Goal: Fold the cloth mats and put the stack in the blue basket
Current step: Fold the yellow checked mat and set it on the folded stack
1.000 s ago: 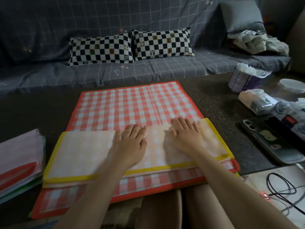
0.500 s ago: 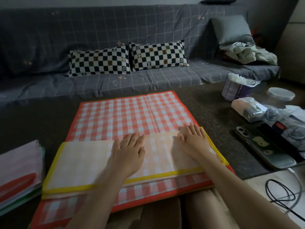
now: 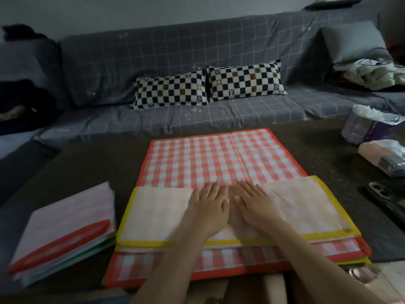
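Yellow mat (image 3: pixel 302 207): folded once atop the red mat (image 3: pixel 210 159) | hands: we see left hand (image 3: pixel 209 208) and right hand (image 3: pixel 255 205) flat, fingers straight, side by side at mid-mat, likely pressing the crease | folded stack (image 3: pixel 63 229): left of yellow mat | basket: unseen

A yellow-edged mat (image 3: pixel 302 207) lay folded atop an open red-checked mat (image 3: pixel 208 159); a folded stack (image 3: pixel 63 229) sat just left.
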Demonstrator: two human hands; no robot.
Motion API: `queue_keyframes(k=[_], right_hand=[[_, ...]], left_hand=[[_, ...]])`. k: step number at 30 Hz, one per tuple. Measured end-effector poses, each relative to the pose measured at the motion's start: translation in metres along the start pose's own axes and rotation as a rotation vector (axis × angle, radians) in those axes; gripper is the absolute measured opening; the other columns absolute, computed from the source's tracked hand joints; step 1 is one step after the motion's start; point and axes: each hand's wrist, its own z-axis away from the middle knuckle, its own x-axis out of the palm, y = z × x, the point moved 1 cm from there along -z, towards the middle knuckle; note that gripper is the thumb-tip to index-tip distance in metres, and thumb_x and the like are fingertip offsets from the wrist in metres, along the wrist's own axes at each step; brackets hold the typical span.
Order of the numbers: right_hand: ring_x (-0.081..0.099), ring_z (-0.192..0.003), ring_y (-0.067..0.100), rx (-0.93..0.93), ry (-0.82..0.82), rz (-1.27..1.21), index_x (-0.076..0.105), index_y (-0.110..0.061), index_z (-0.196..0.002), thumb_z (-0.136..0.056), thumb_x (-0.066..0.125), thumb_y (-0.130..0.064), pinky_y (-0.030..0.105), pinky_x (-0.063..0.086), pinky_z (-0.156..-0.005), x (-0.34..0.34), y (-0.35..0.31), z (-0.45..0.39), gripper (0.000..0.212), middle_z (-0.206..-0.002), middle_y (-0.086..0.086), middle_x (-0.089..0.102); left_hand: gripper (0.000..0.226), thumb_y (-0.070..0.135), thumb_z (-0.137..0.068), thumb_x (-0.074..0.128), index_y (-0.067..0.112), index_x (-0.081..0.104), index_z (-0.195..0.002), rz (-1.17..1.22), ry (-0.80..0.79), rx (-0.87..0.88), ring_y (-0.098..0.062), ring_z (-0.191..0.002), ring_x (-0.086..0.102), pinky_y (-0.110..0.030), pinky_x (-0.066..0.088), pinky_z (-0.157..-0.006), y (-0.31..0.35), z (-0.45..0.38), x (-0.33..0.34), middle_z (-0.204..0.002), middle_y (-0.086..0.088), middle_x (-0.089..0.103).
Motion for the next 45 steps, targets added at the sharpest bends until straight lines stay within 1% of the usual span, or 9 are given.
queue_keyframes(k=[7,9,12,19,26,29,34,40,45], right_hand=[[-0.005,-0.146,0.01,-0.019,-0.044,0.132,0.0,-0.023,-0.15,-0.064,-0.027,-0.06,0.026,-0.007,-0.115,0.008,0.006,-0.004,0.098,-0.159,-0.004,-0.003],[-0.004,-0.146,0.009,-0.017,-0.033,0.129,-0.001,-0.024,-0.15,-0.068,-0.029,-0.064,0.026,-0.007,-0.115,0.009,0.007,-0.004,0.096,-0.158,-0.005,-0.003],[-0.007,-0.145,0.009,0.003,-0.058,0.147,-0.004,-0.023,-0.15,-0.094,-0.007,-0.049,0.028,-0.008,-0.116,0.005,0.004,-0.002,0.062,-0.158,-0.004,-0.006],[-0.011,-0.145,0.014,0.03,-0.126,0.124,-0.006,-0.02,-0.15,-0.101,0.01,-0.039,0.031,-0.008,-0.117,-0.002,-0.005,-0.001,0.054,-0.158,-0.001,-0.01],[0.014,-0.143,0.019,-0.22,-0.18,-0.024,0.018,-0.03,-0.148,-0.098,0.033,-0.023,0.037,0.011,-0.115,-0.003,-0.056,0.006,0.053,-0.156,-0.01,0.016],[0.027,-0.134,0.021,-0.244,-0.189,-0.042,0.027,-0.034,-0.144,-0.094,0.042,-0.039,0.039,0.024,-0.111,0.002,-0.077,0.001,0.053,-0.15,-0.009,0.029],[0.017,-0.135,0.022,-0.117,-0.268,-0.126,0.023,-0.041,-0.142,-0.068,0.058,-0.073,0.045,0.019,-0.112,0.001,-0.085,0.004,0.088,-0.147,-0.008,0.022],[0.013,-0.136,0.028,-0.084,-0.335,-0.078,0.016,-0.042,-0.143,-0.062,0.062,-0.075,0.049,0.017,-0.112,-0.003,-0.093,0.002,0.099,-0.148,-0.004,0.016],[0.01,-0.136,0.031,-0.102,-0.379,-0.08,0.014,-0.04,-0.142,-0.063,0.065,-0.07,0.051,0.017,-0.112,-0.011,-0.097,0.006,0.098,-0.149,-0.002,0.012]], left_hand=[[0.054,0.045,-0.1,0.007,0.033,-0.007,-0.151,-0.008,-0.084,-0.211,-0.015,-0.146,-0.013,-0.045,-0.004,-0.119,-0.084,0.032,-0.006,-0.16,0.008,-0.011],[0.054,0.046,-0.1,0.007,0.034,-0.008,-0.151,0.011,-0.1,-0.274,-0.014,-0.146,-0.015,-0.044,-0.005,-0.119,-0.108,0.042,-0.007,-0.159,0.008,-0.012],[0.056,0.049,-0.099,0.007,0.034,-0.008,-0.151,0.038,-0.083,-0.287,-0.013,-0.145,-0.016,-0.043,-0.005,-0.119,-0.123,0.047,-0.006,-0.16,0.007,-0.012],[0.057,0.048,-0.101,0.012,0.033,-0.009,-0.151,0.134,-0.218,-0.267,-0.015,-0.144,-0.02,-0.041,-0.011,-0.118,-0.122,0.043,-0.02,-0.159,0.006,-0.017],[0.061,0.043,-0.092,0.055,0.032,0.031,-0.147,0.091,-0.249,-0.208,-0.024,-0.141,0.025,-0.044,0.017,-0.113,-0.135,0.022,-0.057,-0.154,0.001,0.029],[0.062,0.05,-0.08,0.067,0.032,0.046,-0.136,0.033,-0.24,-0.192,-0.022,-0.131,0.037,-0.044,0.021,-0.109,-0.137,0.014,-0.068,-0.14,0.002,0.044],[0.053,0.05,-0.068,0.077,0.027,0.051,-0.107,0.128,-0.23,-0.224,-0.017,-0.103,0.048,-0.036,0.041,-0.093,-0.146,0.008,-0.068,-0.114,0.003,0.046],[0.061,0.058,-0.063,0.075,0.027,0.048,-0.108,0.083,-0.327,-0.259,-0.015,-0.095,0.051,-0.035,0.045,-0.084,-0.156,0.005,-0.074,-0.109,0.005,0.054],[0.042,0.039,-0.072,0.078,0.02,0.056,-0.103,0.197,-0.288,-0.314,-0.015,-0.092,0.055,-0.027,0.044,-0.073,-0.172,0.009,-0.089,-0.104,0.001,0.056]])
